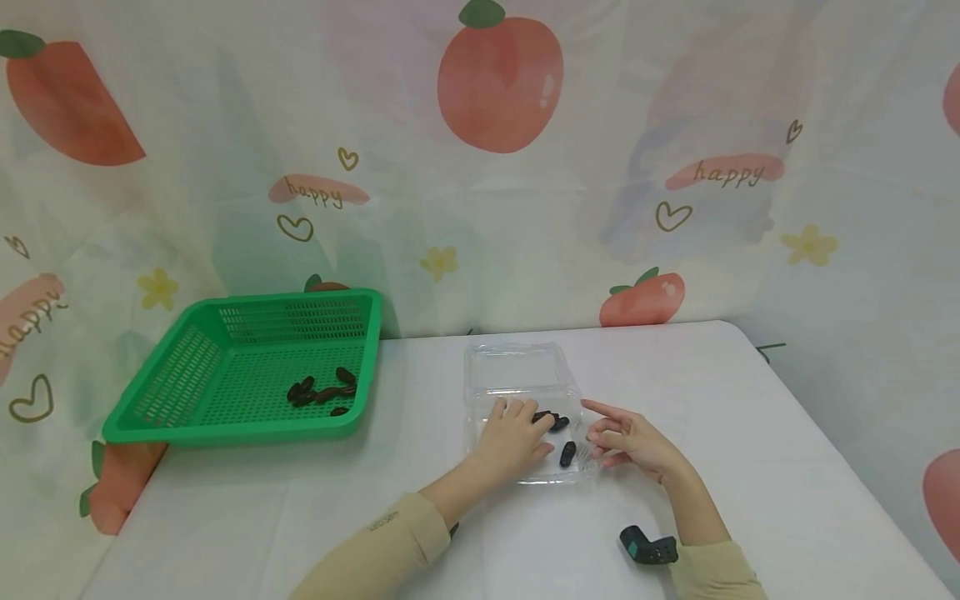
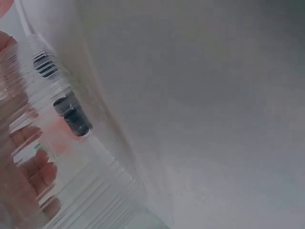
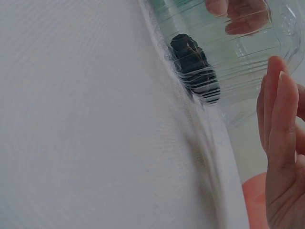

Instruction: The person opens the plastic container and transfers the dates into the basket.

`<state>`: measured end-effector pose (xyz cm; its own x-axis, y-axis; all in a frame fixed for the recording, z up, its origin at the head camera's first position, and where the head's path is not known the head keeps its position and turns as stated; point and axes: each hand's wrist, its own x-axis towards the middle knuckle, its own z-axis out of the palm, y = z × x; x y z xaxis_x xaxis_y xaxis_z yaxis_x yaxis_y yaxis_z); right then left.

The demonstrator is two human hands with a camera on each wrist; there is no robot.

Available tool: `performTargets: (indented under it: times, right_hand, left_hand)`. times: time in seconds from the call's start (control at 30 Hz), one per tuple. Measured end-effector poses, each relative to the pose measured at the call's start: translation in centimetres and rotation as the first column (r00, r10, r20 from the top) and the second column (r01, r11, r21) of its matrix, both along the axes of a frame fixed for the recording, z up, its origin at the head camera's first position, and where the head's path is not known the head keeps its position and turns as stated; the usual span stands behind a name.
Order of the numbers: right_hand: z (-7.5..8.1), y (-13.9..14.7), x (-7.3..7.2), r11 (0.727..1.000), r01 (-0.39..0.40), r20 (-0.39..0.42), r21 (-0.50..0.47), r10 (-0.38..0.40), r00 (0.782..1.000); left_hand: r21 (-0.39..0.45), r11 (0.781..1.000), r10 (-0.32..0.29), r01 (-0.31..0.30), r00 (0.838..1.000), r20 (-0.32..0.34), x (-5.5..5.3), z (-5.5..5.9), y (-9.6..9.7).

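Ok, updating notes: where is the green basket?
In the head view, the green basket sits at the left end of the table, left of the clear container.

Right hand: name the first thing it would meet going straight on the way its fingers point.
The right hand would probably meet the side wall of the clear plastic box first; depth is unclear, so they may be touching.

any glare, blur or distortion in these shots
Head: soft light, faint glints on the clear box; left wrist: soft and dim, darkest at upper right, dark pieces distorted through the box; right wrist: dark pieces partly streaked through the box.
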<state>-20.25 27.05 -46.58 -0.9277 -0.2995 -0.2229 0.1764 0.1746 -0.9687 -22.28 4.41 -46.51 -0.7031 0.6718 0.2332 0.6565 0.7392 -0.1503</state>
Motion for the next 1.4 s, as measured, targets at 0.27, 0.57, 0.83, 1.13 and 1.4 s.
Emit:
performTargets:
  times: [0.27,0.57,0.83,1.13,1.4]
  right_hand:
    - [0.0,0.0,0.0,1.000,-0.008,-0.003,-0.010,0.008,1.000]
    - [-0.1,0.0,0.0,1.000,-0.016,-0.009,-0.021,0.016,1.000]
    - [0.0,-0.1,0.0,1.000,-0.003,0.003,-0.016,0.003,1.000]
    - [0.1,-0.1,0.0,1.000,0.000,0.002,-0.006,0.000,1.000]
    - [0.1,-0.1,0.0,1.000,-0.002,0.007,0.000,0.002,1.000]
  left_hand:
    - [-0.050,0.999,-0.013,0.016,0.998,0.067,-0.4,-0.4,1.4]
    - [-0.135,0.987,-0.078,0.082,0.996,0.037,-0.7,-1.1,2.1]
    - [-0.176,0.982,-0.059,0.069,0.996,0.062,-0.9,-1.1,2.1]
    - [-0.168,0.984,-0.054,0.064,0.997,0.062,-1.0,-1.6,1.9]
    - [-0.136,0.988,-0.059,0.068,0.996,0.068,-1.1,-1.7,1.8]
